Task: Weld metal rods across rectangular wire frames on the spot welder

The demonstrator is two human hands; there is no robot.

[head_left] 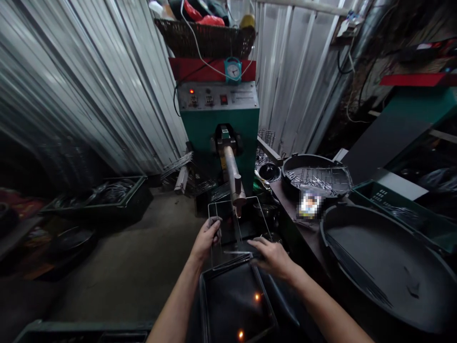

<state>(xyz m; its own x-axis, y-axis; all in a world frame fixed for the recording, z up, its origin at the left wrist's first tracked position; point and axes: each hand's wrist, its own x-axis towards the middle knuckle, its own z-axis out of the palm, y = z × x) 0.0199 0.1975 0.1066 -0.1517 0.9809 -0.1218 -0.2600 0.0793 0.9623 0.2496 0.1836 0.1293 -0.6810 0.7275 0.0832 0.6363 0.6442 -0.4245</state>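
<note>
My left hand [209, 234] is closed on the left side of a thin wire frame [264, 216], below the metal arm [233, 174] of a green machine [200, 126]. My right hand [270, 255] is at the frame's near right part, fingers stretched forward and slightly blurred; whether it grips a wire is unclear. A short wire rod [237, 252] lies across between the two hands. The arm's copper-coloured tip [239, 211] points down inside the frame's outline. Nearest to me, a dark rectangular tray [233, 300] sits under my forearms and reflects two orange lights.
On the right are a large round black basin [421, 286] and a smaller basin [310, 164] holding wire pieces. Green bins [137, 190] with wire stand at left and far right. A blue clock [233, 70] hangs on the machine.
</note>
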